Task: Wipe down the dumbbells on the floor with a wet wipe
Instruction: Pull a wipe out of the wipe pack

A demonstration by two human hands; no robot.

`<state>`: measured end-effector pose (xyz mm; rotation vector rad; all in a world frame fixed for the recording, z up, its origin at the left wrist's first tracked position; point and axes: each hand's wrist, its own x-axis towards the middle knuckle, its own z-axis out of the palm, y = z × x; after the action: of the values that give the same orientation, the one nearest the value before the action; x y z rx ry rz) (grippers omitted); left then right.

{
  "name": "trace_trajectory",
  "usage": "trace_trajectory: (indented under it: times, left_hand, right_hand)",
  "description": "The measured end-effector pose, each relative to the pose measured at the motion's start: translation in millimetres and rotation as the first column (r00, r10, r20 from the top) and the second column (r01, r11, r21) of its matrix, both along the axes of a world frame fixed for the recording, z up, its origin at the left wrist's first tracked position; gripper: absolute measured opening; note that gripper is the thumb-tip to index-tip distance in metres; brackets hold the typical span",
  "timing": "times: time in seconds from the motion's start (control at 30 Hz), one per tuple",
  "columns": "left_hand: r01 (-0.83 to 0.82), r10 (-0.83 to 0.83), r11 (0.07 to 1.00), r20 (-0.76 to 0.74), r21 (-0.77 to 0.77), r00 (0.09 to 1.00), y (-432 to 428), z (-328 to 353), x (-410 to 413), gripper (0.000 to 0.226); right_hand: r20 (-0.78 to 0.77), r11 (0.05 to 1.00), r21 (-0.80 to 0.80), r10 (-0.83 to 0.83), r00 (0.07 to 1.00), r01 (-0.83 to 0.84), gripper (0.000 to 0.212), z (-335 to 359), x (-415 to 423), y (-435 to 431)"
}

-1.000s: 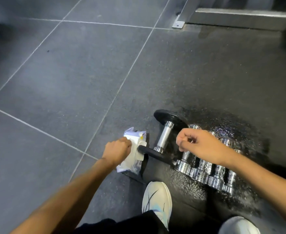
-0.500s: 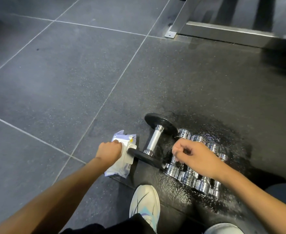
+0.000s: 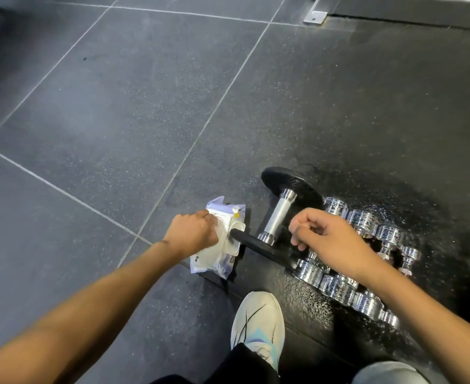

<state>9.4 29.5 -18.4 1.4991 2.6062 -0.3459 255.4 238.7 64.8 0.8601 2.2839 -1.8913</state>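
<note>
Head view: your left hand [image 3: 193,234] sits on the white soft-plastic wet wipe pack [image 3: 214,259], which lies flat on the grey tiled floor [image 3: 117,120]. The knuckles are up and the fingers curl down onto the pack's top by the raised flap. The fingertips are hidden, so I can't tell whether they pinch a wipe; no wipe is visible outside the pack. Your right hand [image 3: 328,236] hovers loosely curled with nothing visible in it. It is directly over the row of small chrome dumbbells [image 3: 336,286] and is the nearer hand to them. The black-plated dumbbell with a chrome handle [image 3: 279,214] lies between the hands, its near plate touching or just beside the pack. Its long axis runs away from you, tilted slightly right. The chrome ones lie side by side to its right on the dark speckled mat. Your right hand and forearm cover the middle of the row, so the count is unclear. A white shoe [image 3: 258,325] is near the pack.
</note>
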Motion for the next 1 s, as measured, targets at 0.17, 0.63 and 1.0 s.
trace_trajectory:
  times: [0.17,0.63,1.0]
  left_hand:
    - [0.088,-0.081,0.987,-0.058,0.137,0.995,-10.5,3.0,2.8,0.02]
    - [-0.251,0.244,0.967,0.122,0.047,0.962,-9.5,6.1,16.6,0.03]
    - [-0.746,0.268,0.57,0.781,0.344,0.565,-4.8,60.0,25.7,0.015]
  right_hand:
    - [-0.01,0.997,-0.064,-0.041,0.999,0.04,0.012,-4.5,-0.7,-0.4]
    - [-0.002,0.978,-0.178,-0.112,0.994,0.11,0.012,-14.2,0.4,-8.1]
    - [-0.022,0.975,-0.182,-0.135,0.991,0.129,0.013,-10.1,-1.7,-11.9]
